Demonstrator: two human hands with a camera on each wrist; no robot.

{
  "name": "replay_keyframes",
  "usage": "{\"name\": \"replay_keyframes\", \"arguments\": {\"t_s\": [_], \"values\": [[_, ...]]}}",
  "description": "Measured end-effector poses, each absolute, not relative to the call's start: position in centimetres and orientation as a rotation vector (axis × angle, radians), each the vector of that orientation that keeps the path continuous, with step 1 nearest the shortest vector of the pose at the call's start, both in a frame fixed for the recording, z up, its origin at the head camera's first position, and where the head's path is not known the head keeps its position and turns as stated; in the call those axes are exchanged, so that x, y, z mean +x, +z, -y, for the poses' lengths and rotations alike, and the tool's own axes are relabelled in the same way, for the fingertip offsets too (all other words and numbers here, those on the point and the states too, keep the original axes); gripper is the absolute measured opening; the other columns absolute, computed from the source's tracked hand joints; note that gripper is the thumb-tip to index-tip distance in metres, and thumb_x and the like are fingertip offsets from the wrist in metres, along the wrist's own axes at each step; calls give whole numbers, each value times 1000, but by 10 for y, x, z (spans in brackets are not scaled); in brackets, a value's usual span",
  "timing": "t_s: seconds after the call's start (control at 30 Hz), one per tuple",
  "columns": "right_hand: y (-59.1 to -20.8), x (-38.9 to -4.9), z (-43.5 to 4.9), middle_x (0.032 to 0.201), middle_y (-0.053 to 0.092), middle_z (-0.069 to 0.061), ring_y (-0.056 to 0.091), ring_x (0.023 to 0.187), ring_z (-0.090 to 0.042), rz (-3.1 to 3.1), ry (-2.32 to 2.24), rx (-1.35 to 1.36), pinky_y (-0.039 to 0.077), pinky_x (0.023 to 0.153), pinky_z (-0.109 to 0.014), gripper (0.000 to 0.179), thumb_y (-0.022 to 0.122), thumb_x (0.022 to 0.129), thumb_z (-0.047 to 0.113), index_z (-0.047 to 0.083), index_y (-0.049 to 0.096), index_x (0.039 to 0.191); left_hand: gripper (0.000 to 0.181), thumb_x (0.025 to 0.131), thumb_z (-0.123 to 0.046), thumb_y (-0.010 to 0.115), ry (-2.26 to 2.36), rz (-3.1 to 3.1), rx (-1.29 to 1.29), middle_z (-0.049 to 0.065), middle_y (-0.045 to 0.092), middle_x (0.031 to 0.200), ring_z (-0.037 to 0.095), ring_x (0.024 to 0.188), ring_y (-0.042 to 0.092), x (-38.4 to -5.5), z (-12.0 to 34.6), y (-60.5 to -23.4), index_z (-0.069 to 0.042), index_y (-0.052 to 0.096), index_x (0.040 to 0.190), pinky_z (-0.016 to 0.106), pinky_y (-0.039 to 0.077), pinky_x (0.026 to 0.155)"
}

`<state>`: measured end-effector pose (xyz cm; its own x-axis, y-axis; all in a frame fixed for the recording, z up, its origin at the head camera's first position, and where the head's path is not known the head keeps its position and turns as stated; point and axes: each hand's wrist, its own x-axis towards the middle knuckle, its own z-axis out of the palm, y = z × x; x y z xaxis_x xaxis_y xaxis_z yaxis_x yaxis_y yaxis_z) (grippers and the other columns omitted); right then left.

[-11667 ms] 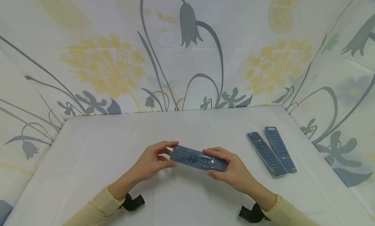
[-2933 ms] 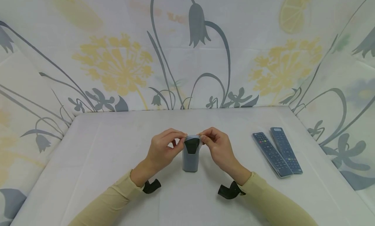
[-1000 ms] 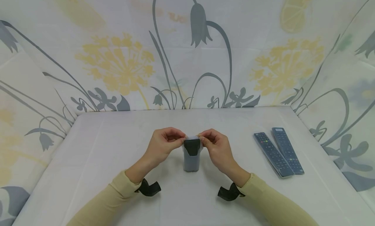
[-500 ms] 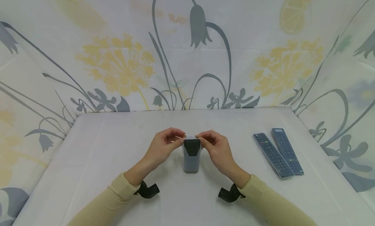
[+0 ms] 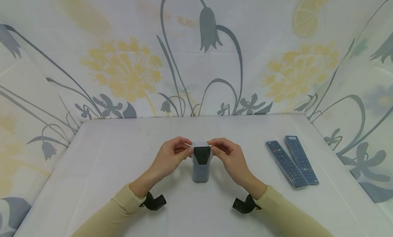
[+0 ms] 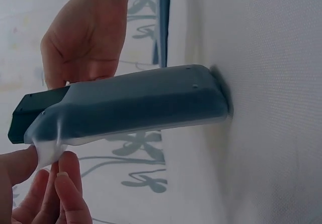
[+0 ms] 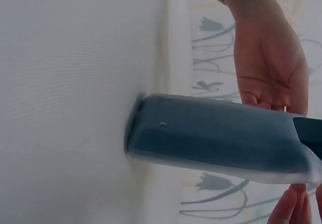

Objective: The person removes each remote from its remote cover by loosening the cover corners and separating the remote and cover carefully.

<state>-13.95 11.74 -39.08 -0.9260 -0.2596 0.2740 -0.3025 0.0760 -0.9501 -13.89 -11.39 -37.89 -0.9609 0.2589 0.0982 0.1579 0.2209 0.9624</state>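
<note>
A remote control [image 5: 201,172] stands upright on the white table, its lower part inside a translucent plastic sleeve [image 6: 50,153]. The dark end [image 5: 202,155] of the remote is bare at the top. My left hand [image 5: 169,158] pinches the sleeve's edge between thumb and fingers on the left side. On the right side my right hand [image 5: 231,160] pinches the opposite edge; in the right wrist view its fingertips [image 7: 284,209] are partly cut off by the frame. The lower end of the remote touches the table in both wrist views.
Two more remotes in clear covers lie at the right: one remote [image 5: 287,164] partly overlaps the other remote [image 5: 302,160]. White table surface [image 5: 122,144] surrounds the hands, with a flower-patterned cloth [image 5: 196,76] standing behind and at both sides.
Earlier the covered remote was held flat between both hands; it has since been stood upright, with its dark end showing. In the last second the hands have barely shifted.
</note>
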Motion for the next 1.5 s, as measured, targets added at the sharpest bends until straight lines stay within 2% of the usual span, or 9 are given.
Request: {"name": "replay_keyframes", "arguments": {"t_s": [0.13,0.27,0.37,0.5,0.7,0.83,1.07,1.5], "values": [[-390,-137,-121,120,64,-11,63,102,-22,2319,2043,605,53,88,-30,26,64,96,3,2,65,122,21,93,-9,71,1882,-2447,432,6,73,96,25,84,70,-139,113,-380,-7,65,113,29,51,69],[-389,-135,-123,122,65,-11,64,108,-25,2399,2028,603,53,91,-31,32,64,95,2,4,63,127,18,92,-8,72,1907,-2523,480,4,73,95,17,83,70,-137,112,-381,-9,60,104,28,52,67],[-390,-134,-124,116,67,-11,65,106,-24,2435,1995,600,53,90,-31,34,67,94,3,6,61,128,17,91,-7,73,1907,-2556,527,4,73,95,17,86,69,-136,113,-382,-9,58,98,28,54,70],[-391,-135,-125,110,68,-11,67,100,-23,2426,1983,596,55,86,-32,29,68,93,1,6,63,120,12,91,-8,73,1872,-2553,579,2,72,98,16,87,69,-133,116,-381,-10,69,101,30,56,74],[-391,-134,-124,107,67,-8,64,101,-23,2378,1950,600,55,85,-33,19,69,92,0,5,69,111,25,85,-11,80,1867,-2501,632,3,74,104,16,89,71,-129,119,-384,-8,76,110,32,58,73],[-390,-130,-123,107,68,-6,63,102,-23,2392,1902,590,55,85,-31,21,69,92,1,5,71,113,29,80,-10,83,1882,-2507,651,2,74,103,16,89,71,-128,119,-384,-9,77,109,32,58,71],[-386,-126,-124,110,67,-9,60,105,-27,2411,1961,601,54,86,-30,26,69,92,1,3,70,118,26,80,-8,83,1866,-2533,660,0,74,99,14,86,69,-128,118,-384,-8,78,105,31,57,68],[-387,-129,-125,108,67,-5,60,89,-26,2462,1842,630,54,79,-26,29,71,88,-5,6,71,115,28,82,-2,80,1759,-2588,720,2,73,97,15,84,69,-127,119,-380,-5,75,110,29,56,69]]}}
